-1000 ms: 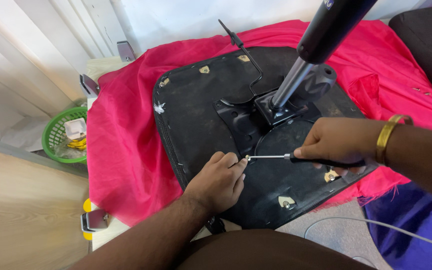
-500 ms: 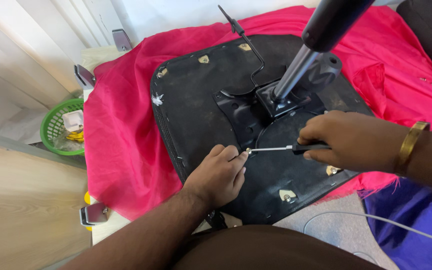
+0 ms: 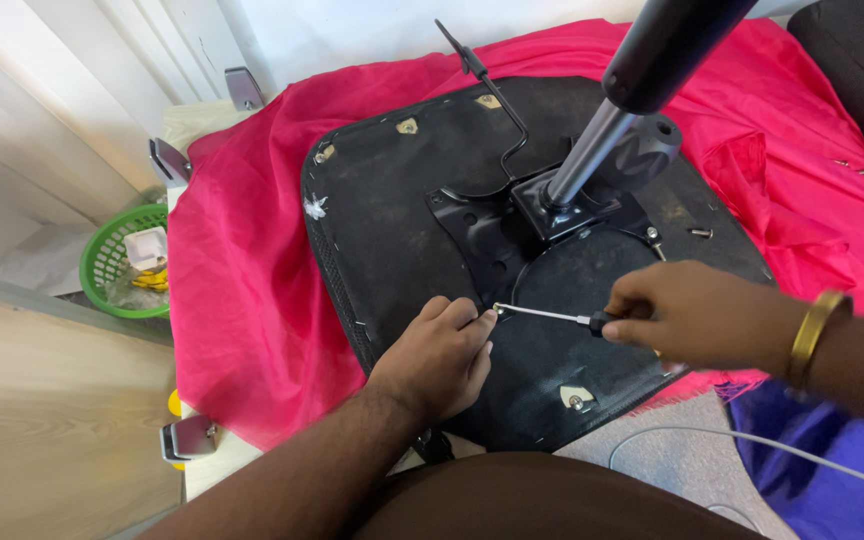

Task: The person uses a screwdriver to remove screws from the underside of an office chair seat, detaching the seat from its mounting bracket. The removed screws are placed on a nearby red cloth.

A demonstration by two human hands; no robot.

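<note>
The upturned black chair seat (image 3: 402, 220) lies on a pink cloth (image 3: 242, 280), its metal mounting plate (image 3: 482, 235) and the gas-lift column (image 3: 602, 150) facing up. The right hand (image 3: 697, 315) has its grip closed around the dark handle of a screwdriver (image 3: 552, 317), whose thin shaft runs level across the seat toward the plate's near edge. The left hand (image 3: 442, 355) rests on the seat just beside that edge, its fingertips (image 3: 484, 320) pinched together at the tip of the tool, apparently steadying a small screw (image 3: 498, 310) there; the screw itself is almost too small to make out.

The step in hand looks like working a screw at the near edge of the plate, though the pictures do not show whether it is going in or coming out. The shaft lies nearly flat rather than square to the seat, so the next move probably calls for bringing the tip upright into the screw head, with the left fingers holding it from slipping. Loose screws (image 3: 700, 232) lie on the seat beyond the plate, near the column.
</note>
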